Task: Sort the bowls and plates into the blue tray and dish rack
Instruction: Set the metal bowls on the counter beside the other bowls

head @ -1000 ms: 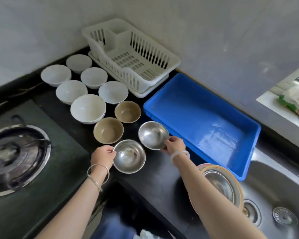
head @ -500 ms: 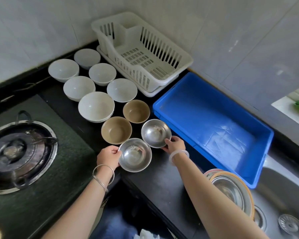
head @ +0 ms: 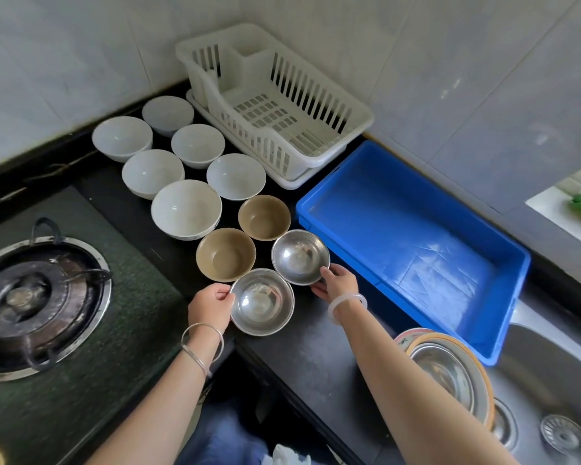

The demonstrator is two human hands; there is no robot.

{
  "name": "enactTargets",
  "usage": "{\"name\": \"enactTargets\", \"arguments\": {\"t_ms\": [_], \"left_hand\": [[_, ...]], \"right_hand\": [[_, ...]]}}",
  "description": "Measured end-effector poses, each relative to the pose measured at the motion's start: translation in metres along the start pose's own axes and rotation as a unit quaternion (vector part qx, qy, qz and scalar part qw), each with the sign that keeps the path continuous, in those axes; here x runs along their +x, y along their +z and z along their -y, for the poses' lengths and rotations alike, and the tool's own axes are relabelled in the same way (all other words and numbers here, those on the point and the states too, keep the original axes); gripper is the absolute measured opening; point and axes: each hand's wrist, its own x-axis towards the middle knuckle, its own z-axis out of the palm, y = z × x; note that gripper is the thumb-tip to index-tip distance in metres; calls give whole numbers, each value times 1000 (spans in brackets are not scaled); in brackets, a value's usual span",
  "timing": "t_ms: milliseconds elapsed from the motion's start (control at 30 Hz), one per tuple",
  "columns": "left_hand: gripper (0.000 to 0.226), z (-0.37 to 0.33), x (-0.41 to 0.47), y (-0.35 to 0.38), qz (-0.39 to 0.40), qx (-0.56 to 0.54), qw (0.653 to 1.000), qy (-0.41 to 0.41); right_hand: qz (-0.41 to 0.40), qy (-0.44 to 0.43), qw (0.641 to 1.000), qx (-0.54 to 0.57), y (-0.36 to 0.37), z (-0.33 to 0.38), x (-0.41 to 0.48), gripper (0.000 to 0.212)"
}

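Nothing on the counter has shifted in the past second. A person's left hand [head: 212, 305] still pinches the left rim of the nearer round stainless-steel bowl [head: 261, 302], thumb and fingertips closed on the lip. The right hand [head: 337, 283] curls its fingers round the near-right rim of the second stainless-steel bowl [head: 300, 256] just behind it. Whether either bowl has left the black counter [head: 316, 357] cannot be told. To the near right, a tilted stack of orange-rimmed plates [head: 446, 367], topped by a steel dish, leans in the steel sink [head: 544, 374].

The risk lies in the grips. Each bowl is held by a one-sided pinch on slick metal, so a lift may tip it or let it slip. The nearer bowl sits by the counter's front edge, where a slip could send it to the floor. The steel bowls stand almost rim to rim with each other and with two empty brown ceramic bowls [head: 225, 255], so a sideways swing could knock them. Six empty white ceramic bowls [head: 186, 209] crowd behind. The right-hand bowl must also clear the wall of the rectangular blue plastic tray [head: 416, 236] just beside it.

That tray holds nothing. Farthest back, against the tiled wall, the white slatted plastic dish rack [head: 275, 105] is likewise empty, so the sorting appears not yet begun.
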Motion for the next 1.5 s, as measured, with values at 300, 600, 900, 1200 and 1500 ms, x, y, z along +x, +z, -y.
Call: {"name": "enactTargets", "arguments": {"t_ms": [300,600,900,1200,1500], "left_hand": [[33,-10,-23,-7,-11,115,991,71],[24,-46,-75,43,51,112,978,171],[33,-57,-155,169,245,202,914,254],[29,-54,-165,207,270,287,868,301],[21,-52,-159,213,265,317,853,318]], "right_hand": [[9,-65,993,-97,-24,6,-31,27],[-111,-200,952,-202,-137,-2,-87,14],[-311,-127,883,-328,-256,-67,-121,34],[-280,-67,888,-358,-245,-76,-111,32],[-286,-58,849,-440,-248,-70,-110,18]]}}
